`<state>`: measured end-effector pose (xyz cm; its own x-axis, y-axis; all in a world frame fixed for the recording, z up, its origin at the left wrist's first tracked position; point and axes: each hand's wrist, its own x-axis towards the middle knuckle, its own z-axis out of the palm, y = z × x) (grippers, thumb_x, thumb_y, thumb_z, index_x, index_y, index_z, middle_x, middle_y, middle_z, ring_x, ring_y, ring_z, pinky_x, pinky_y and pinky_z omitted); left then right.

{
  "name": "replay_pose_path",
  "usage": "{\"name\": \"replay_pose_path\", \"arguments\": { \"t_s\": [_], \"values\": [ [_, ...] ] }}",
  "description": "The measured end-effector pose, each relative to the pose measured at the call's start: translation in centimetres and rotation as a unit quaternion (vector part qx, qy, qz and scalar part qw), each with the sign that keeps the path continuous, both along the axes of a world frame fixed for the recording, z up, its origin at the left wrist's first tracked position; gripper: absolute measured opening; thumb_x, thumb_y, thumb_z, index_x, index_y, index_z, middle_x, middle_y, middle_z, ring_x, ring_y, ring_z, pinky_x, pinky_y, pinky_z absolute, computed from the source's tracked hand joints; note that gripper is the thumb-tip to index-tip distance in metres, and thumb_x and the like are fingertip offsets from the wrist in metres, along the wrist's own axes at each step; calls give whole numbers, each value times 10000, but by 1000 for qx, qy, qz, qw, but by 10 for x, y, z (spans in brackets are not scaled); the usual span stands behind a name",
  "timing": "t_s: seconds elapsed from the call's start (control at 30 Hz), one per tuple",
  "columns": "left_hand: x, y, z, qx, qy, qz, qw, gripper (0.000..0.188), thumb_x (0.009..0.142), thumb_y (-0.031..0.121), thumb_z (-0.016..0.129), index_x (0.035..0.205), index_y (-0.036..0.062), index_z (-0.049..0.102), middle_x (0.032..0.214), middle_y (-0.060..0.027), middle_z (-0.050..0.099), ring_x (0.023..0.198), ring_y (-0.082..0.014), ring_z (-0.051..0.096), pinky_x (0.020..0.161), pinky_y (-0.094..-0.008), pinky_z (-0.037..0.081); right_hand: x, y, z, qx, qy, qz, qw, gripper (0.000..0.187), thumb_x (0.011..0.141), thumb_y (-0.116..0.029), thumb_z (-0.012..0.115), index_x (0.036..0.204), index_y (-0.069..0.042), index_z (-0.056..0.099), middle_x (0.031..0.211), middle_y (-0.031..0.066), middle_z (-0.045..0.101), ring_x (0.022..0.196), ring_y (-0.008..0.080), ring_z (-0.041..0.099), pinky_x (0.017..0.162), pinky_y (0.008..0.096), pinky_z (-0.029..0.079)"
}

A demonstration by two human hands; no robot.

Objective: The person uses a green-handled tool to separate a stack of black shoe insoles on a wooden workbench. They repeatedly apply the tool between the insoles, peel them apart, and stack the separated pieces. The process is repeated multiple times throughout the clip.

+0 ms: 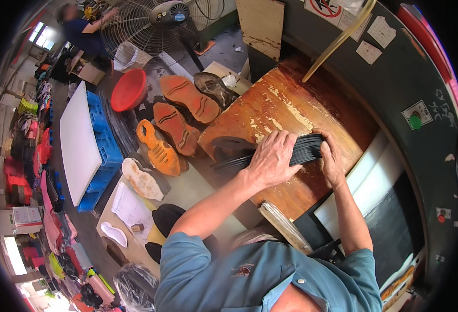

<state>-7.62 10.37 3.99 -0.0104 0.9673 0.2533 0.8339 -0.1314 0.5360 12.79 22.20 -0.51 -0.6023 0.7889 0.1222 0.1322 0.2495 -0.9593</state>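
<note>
Blk stack (308, 149) may slip or fan out if my L hand (274, 156) eases off, as layers look loose. L hand's part-curled across it, gripping; R hand (333, 158) cupped round its R end. Thin, dark pcs, splayed at L, over worn brown counter (270, 119).

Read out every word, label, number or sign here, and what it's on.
I don't copy text out, but it stands here:
Dark panel: white handwriting, not quoted.
Paper notes on it: too small to read.
Red-ringed sign: slashed symbol.
Fan label: too small.
Shirt emblem: too small.
</note>
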Motion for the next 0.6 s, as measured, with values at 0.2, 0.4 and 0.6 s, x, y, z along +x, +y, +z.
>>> {"name": "replay_pose_path", "arguments": {
  "t_s": [0.2,0.4,0.6],
  "values": [
    [25,-6,2,-25,17,0,1000,845,800,331,938,1445,-2,505,1349,-222,557,1244,-410,579,1072,-532,479,11,2,8,-42,-34,-34,998,426,1137,-306,576,1429,-5,651,1348,129,691,1262,230,645,1079,371,518],
    [30,-2,-3,54,44,60,996,999,785,381,953,1545,19,416,1514,-243,483,1366,-445,514,1154,-550,431,19,15,5,16,2,50,999,542,1141,-397,503,1462,14,648,1539,200,620,1444,336,573,1224,426,415],
    [29,-1,0,-27,-64,27,997,1118,782,385,967,1606,-16,326,1524,-281,475,1397,-470,503,1183,-560,435,11,17,28,59,-110,51,991,463,1126,-323,557,1472,-35,666,1461,169,699,1414,329,602,1211,447,443]
  ]
}}
